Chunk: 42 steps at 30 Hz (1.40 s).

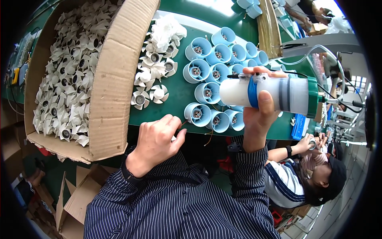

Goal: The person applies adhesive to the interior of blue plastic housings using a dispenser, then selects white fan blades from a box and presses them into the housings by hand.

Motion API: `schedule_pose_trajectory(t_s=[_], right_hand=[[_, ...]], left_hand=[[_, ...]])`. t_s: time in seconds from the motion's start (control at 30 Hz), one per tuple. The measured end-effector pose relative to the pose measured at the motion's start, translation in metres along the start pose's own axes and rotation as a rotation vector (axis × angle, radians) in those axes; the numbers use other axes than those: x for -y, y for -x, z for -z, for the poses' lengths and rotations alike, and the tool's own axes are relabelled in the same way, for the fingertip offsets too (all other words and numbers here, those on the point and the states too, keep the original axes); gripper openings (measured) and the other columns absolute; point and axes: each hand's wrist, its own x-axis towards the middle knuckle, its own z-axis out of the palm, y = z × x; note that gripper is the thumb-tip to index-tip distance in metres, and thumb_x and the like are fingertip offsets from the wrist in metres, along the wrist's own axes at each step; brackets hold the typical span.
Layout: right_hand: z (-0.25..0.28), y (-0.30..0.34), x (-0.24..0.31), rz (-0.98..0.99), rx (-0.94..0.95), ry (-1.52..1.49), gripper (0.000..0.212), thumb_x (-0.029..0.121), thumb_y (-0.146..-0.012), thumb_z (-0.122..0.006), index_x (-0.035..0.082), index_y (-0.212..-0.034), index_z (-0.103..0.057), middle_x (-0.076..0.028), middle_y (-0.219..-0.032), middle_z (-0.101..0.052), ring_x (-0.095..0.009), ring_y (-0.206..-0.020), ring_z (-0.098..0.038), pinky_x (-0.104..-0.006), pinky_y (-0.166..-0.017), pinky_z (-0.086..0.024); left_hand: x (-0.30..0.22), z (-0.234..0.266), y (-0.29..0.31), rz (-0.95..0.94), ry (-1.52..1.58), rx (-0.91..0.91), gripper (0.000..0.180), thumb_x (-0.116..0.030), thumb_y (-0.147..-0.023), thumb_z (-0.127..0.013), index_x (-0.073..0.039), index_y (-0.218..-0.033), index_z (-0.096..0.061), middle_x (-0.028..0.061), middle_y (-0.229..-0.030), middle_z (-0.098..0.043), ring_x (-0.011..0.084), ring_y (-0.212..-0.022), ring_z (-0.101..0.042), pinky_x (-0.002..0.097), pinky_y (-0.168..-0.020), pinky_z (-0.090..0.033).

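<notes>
In my right hand [256,119] is a thick translucent white dispensing cartridge [296,95] with a blue strap, a green end cap and an air hose at the cap. My fingers and thumb wrap round it, and it lies nearly level above light blue cups [207,92] with small motor parts inside. My left hand [155,137] is closed at the table's front edge, beside the nearest cups. A small white bit shows between its thumb and fingers, too hidden to name. Loose white fan blades [159,94] lie on the table beyond this hand.
A large cardboard box [115,75] full of white fan blades stands at the left. White crumpled plastic [167,32] lies beyond the loose blades. A clear hose [338,59] loops at the right, above a blue tray [298,126]. A co-worker [298,179] sits at my right.
</notes>
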Motion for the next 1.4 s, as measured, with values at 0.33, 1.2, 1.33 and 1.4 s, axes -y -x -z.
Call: schedule_pose_trajectory(t_s=[0.33,1.2,1.33,1.4], right_hand=[[0.044,-0.019,0.053,0.140,-0.039,0.093,0.056,0.027,-0.093,-0.083,0.009,-0.137,-0.053,-0.022,-0.132,-0.069,-0.038,-0.121,-0.071,-0.0519,-0.112,-0.052],[0.139,-0.038,0.026,0.149,-0.235,0.184,0.047,0.002,-0.089,-0.083,0.000,-0.128,-0.057,-0.020,-0.117,-0.073,-0.035,-0.109,-0.076,-0.0520,-0.104,-0.058],[0.140,-0.036,0.027,0.154,-0.233,0.187,0.048,0.002,-0.089,-0.083,0.000,-0.128,-0.057,-0.020,-0.117,-0.073,-0.036,-0.109,-0.076,-0.0519,-0.104,-0.058],[0.139,-0.035,0.026,0.148,-0.230,0.185,0.047,0.002,-0.088,-0.083,0.000,-0.128,-0.058,-0.020,-0.117,-0.073,-0.036,-0.109,-0.076,-0.0519,-0.104,-0.058]], left_hand=[[-0.004,0.001,-0.001,0.014,0.006,0.017,0.018,-0.012,-0.086,-0.082,-0.006,-0.085,-0.065,0.0081,-0.078,-0.068,0.0289,-0.061,-0.067,0.0411,-0.055,-0.051],[-0.011,0.001,-0.008,0.048,-0.049,0.055,0.017,-0.009,-0.085,-0.081,-0.006,-0.083,-0.064,0.0091,-0.077,-0.068,0.0308,-0.060,-0.067,0.0418,-0.054,-0.052],[-0.012,0.000,-0.008,0.041,-0.050,0.049,0.017,-0.008,-0.085,-0.081,-0.006,-0.083,-0.064,0.0093,-0.077,-0.068,0.0306,-0.059,-0.067,0.0415,-0.054,-0.052],[-0.012,0.001,-0.008,0.043,-0.050,0.050,0.017,-0.008,-0.085,-0.081,-0.006,-0.083,-0.064,0.0093,-0.077,-0.068,0.0305,-0.060,-0.067,0.0415,-0.055,-0.052]])
